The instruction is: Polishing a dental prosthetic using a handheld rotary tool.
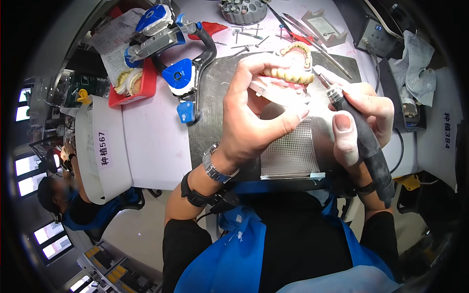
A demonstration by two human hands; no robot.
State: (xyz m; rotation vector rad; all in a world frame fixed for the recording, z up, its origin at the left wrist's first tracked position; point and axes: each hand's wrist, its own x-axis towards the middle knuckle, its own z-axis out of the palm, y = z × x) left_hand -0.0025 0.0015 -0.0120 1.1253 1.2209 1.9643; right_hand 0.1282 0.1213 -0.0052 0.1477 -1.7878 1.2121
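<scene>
My left hand [246, 115] grips a dental model [281, 93] by its pale plaster base, thumb below and fingers behind. A row of yellowish teeth with pink gum faces up along its edge. Just beyond shows a second arch of yellowish teeth [299, 49]; whether it touches the model I cannot tell. My right hand [364, 110] is closed around a dark rotary handpiece [364, 134], its metal tip slanting up close to the teeth. Whether the tip touches them is unclear. White dust coats my right fingertips. Beneath lies a perforated metal grille [290, 146] on a dark mat.
A blue-and-black articulator [181, 75] stands left, beside a red tray [133, 85] holding plaster models. Screws and small tools [246, 46] lie behind, near a round grey bur holder [243, 10]. A control box [376, 36] sits at right. A co-worker [73, 205] works far left.
</scene>
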